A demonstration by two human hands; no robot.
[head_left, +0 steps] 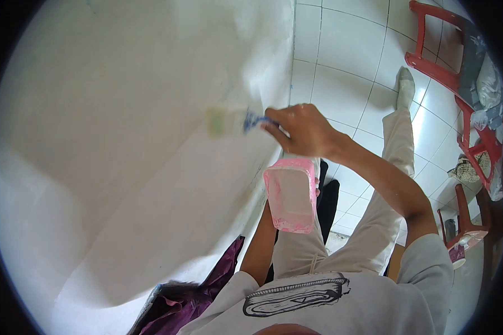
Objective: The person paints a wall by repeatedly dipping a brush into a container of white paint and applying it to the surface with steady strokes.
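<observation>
My right hand (303,129) is closed around the blue handle of a paintbrush (246,121). The brush points left, and its pale yellow-green bristles, blurred by motion, overlap the white wall (151,145). Below that hand is a pink plastic tub (269,192) with white paint (295,192) inside and pink-and-white smears along its rim. My left hand (317,187) holds the tub from beneath; only some fingertips show at its right side, the rest being hidden behind it.
White floor tiles (346,84) run along the wall's foot. Red plastic chairs (439,70) with bags on them stand at the right, with a brown stool-like seat (468,229) lower down. Dark purple cloth (176,307) lies against the wall at lower left.
</observation>
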